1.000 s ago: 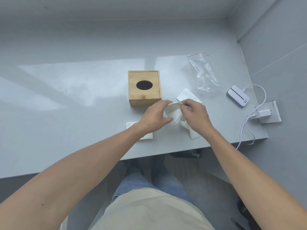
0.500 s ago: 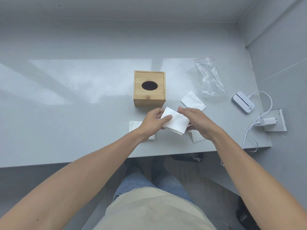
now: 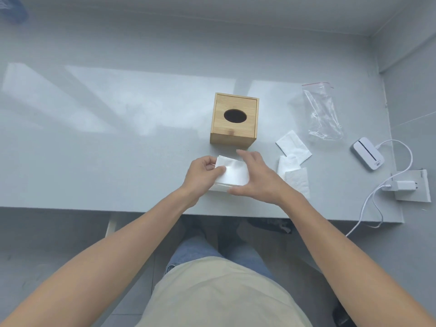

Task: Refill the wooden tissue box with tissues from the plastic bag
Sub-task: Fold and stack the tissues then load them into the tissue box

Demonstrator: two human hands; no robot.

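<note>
Both hands (image 3: 226,175) squaring tissues (image 3: 233,173), probably stacked

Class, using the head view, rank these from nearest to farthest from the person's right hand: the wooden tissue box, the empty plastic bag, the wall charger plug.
From the right hand:
1. Wooden tissue box: just beyond the hand, slightly left.
2. Plastic bag: farther back, to the right.
3. Charger plug: far right, at the table's edge.

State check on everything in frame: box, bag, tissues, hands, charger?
wooden box: upright, lid on, hole dark
plastic bag: lying flat, looks empty
tissue stack: on table, under hands
loose tissues: scattered beside stack
left hand: pinching stack
right hand: open over stack
charger: cable attached
</note>
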